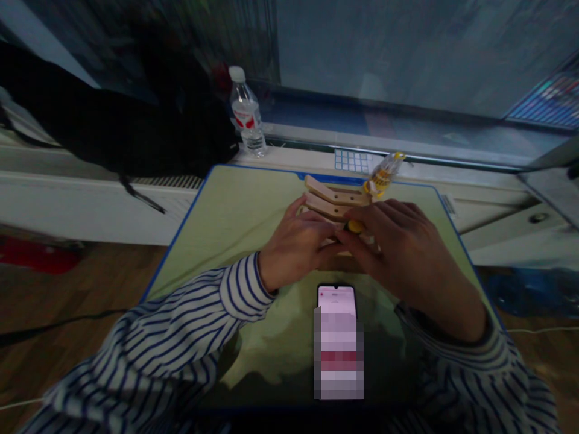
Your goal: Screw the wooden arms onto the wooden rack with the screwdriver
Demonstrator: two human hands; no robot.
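Several light wooden slats (332, 200) with holes lie stacked on the pale green table (226, 223). My left hand (296, 244) rests on the near end of the stack, fingers curled over the wood. My right hand (407, 253) comes in from the right and pinches a small yellow-handled tool (355, 226) against the wood, fingers closed around it. Both forearms wear blue and white striped sleeves. What lies under the two hands is hidden.
A phone (338, 337) with a lit screen lies on the table near me. A clear packet with yellow contents (383, 175) sits past the slats. A water bottle (246, 114) and a black bag (136, 120) stand on the sill behind.
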